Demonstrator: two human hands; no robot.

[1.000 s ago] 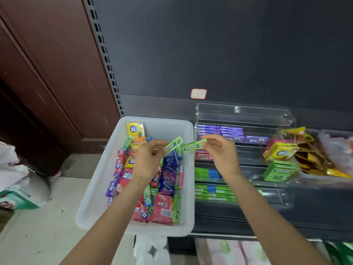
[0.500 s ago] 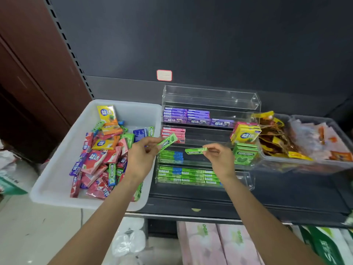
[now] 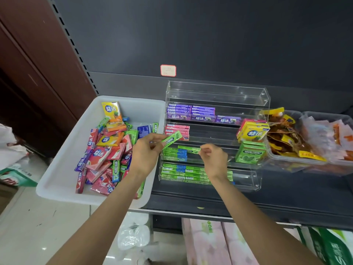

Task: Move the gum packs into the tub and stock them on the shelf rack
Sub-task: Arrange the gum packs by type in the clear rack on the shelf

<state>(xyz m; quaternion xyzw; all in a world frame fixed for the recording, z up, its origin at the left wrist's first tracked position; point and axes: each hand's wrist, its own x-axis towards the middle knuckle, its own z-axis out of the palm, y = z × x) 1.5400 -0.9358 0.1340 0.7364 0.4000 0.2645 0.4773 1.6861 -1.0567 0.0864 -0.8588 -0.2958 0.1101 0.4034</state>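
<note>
Midway: rack [image 3: 215,96] part-filled w/ purple, pink, green rows; tub [image 3: 63,169] still heaped. L hand [image 3: 146,152] & R hand [image 3: 214,159] each pinching a green pack [image 3: 172,139].

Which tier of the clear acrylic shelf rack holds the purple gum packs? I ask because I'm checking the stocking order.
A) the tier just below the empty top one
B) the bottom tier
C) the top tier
A: the purple gum packs lie in the clear acrylic shelf rack on the tier just under its empty top one, above the pink and green rows.
</note>
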